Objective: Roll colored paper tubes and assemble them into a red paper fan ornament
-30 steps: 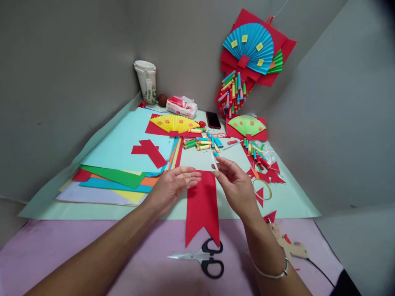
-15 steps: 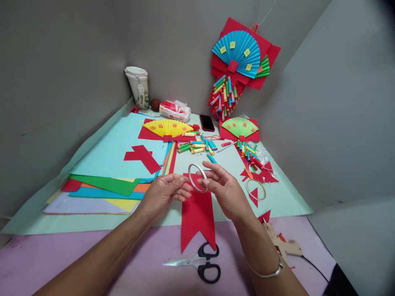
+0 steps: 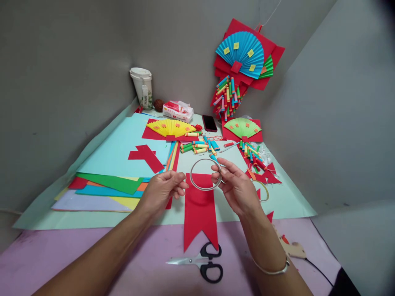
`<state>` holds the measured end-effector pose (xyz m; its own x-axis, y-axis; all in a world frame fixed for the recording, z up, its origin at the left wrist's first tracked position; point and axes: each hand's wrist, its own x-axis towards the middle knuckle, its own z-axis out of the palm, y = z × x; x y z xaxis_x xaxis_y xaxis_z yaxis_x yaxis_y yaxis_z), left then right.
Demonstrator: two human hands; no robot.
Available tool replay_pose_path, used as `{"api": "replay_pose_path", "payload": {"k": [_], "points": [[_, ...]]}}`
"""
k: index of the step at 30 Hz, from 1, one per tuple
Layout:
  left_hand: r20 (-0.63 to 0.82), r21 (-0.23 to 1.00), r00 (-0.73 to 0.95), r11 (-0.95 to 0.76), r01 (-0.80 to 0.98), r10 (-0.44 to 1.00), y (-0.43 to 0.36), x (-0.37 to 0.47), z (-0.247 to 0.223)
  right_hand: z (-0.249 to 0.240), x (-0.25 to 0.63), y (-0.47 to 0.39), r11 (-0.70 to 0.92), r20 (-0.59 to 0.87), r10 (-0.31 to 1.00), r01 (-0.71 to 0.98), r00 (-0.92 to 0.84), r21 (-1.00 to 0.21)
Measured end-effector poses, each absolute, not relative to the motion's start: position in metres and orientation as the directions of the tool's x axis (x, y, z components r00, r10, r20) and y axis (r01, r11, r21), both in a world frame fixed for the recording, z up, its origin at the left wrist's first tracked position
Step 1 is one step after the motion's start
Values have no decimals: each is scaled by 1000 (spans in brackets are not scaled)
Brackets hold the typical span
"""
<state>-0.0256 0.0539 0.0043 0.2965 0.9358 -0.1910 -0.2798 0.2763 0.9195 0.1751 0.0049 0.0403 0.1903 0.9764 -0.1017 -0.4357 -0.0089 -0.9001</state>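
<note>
My right hand [image 3: 237, 185] is closed on a thin roll of tape [image 3: 191, 181], its ring standing upright with the open middle facing me. To the left of the roll, my left hand [image 3: 163, 191] is closed, thumb pressed against the forefinger; what it pinches, if anything, is too small to make out. Under the roll lies a red paper strip [image 3: 200, 213] with a notched lower end. A pair of scissors [image 3: 197, 261] with black handles rests at the strip's lower end, blades pointing left.
Coloured paper sheets [image 3: 120, 152] are stacked on the left. Behind my hands are a yellow fan [image 3: 169, 128], small paper rolls [image 3: 200, 146], a phone [image 3: 210, 123] and a green fan [image 3: 242, 128]. A second tape roll [image 3: 264, 191] and a glue gun [image 3: 293, 248] lie right.
The tape roll has turned to face me more squarely, and my right hand has moved slightly right, away from my left hand. The whole view has shifted a little.
</note>
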Motion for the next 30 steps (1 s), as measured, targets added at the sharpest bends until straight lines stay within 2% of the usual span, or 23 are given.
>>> {"api": "replay_pose_path", "payload": {"k": [7,19,23,30], "points": [[-227,881,279,319,-350,933,54,-26,6,38,175,7,-62,-149,977,-468,151,-882],[-242,841,331,367,-397,912,57,-21,-2,29,176,11,-177,-202,979,-423,15,-889],[-222,866,353,351,-358,909,56,-23,4,25,177,12,-204,-207,978,-380,-32,-902],[-247,928,417,337,-157,875,52,-21,7,18,174,13,-224,-207,974,-403,-87,-887]]}}
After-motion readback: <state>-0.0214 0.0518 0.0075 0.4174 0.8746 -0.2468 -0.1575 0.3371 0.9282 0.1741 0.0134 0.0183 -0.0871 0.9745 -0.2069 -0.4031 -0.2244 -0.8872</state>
